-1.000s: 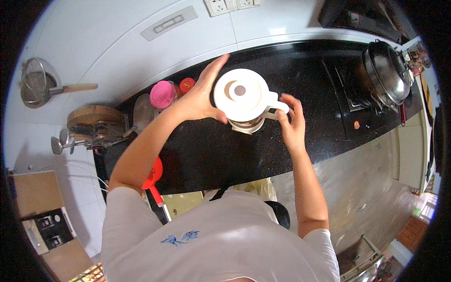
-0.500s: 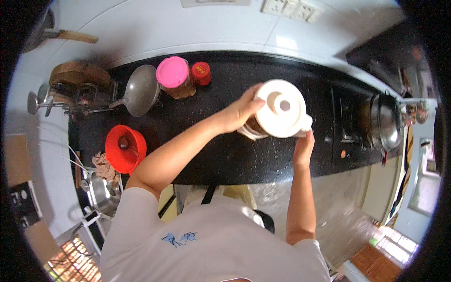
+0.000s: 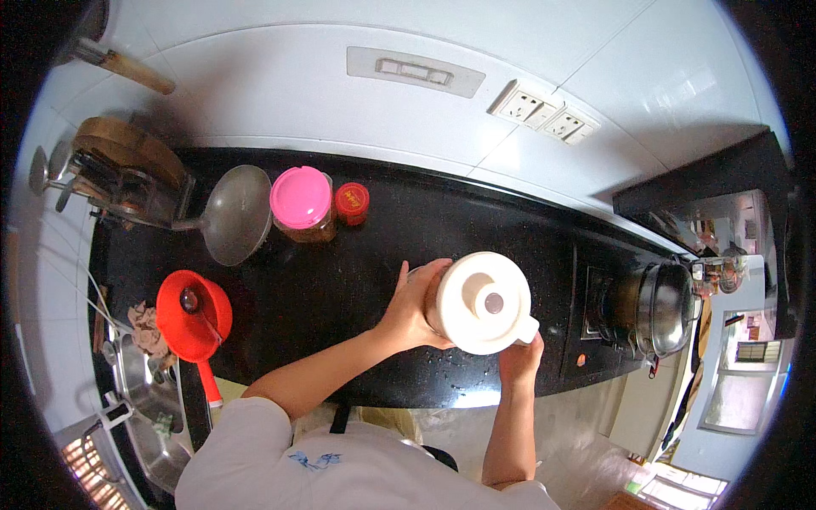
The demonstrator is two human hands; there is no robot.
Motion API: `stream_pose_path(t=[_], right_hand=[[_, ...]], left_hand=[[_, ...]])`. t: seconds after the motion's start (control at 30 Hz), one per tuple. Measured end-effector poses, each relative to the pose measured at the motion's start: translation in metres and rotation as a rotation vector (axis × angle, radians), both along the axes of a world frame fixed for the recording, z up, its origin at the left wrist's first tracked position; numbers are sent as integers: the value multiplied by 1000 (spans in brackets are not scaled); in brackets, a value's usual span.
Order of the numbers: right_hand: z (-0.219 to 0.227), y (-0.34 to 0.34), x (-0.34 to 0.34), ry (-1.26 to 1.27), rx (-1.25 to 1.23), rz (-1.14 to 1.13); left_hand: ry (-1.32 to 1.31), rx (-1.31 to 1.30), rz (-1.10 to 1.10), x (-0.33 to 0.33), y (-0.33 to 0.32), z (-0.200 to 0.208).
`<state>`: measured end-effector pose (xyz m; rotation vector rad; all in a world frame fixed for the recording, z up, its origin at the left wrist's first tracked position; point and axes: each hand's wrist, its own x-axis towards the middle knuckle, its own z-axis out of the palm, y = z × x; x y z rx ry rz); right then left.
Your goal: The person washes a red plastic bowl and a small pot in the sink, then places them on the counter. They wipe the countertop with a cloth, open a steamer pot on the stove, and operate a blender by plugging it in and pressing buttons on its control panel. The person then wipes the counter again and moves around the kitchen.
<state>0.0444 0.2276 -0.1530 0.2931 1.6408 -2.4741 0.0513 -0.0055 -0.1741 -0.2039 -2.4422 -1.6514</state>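
A jug with a round white lid [image 3: 501, 293] and a dark round knob at its centre is held over the black counter, seen from above. My left hand [image 3: 414, 310] is closed round the jug's left side, thumb and fingers against its wall. My right hand [image 3: 520, 361] grips it at the right, by the white handle that sticks out under the lid. The lid hides most of the jug's body and the right fingertips.
A pink-lidded jar [image 3: 303, 200], a small red-lidded jar [image 3: 352, 204] and a grey wok [image 3: 238, 217] stand along the back left. Nearer left is a red scoop [image 3: 174, 336] beside the sink [image 3: 149, 416]. A metal pot [image 3: 667, 310] sits on the stove at right.
The view has tilted up, showing more wall and sockets. My hands and the jug appear lower and slightly left, and my left hand now sits further round the jug's side.
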Motion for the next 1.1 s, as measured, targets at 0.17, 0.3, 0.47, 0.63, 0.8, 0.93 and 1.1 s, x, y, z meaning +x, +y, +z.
stream_pose_path(t=[0.17, 0.3, 0.47, 0.63, 0.8, 0.93, 1.1], right_hand=[[13, -27, -35, 104, -31, 122], [13, -55, -70, 127, -47, 136], [-18, -74, -101, 126, -76, 108], [7, -95, -96, 132, 22, 131], [-5, -91, -92, 200, 190, 91], [-35, -42, -125, 383, 601, 278], [-17, -44, -134, 592, 1028, 19]], left_hand=[[143, -84, 32, -32, -30, 15], [111, -250, -19, -80, -60, 18], [-16, 71, -93, -108, -79, 16], [-47, 218, -130, -98, -83, 17], [61, 22, 146, -63, -74, -1], [101, -153, 421, 31, -55, -6], [-51, -542, 1055, 208, -135, 21]])
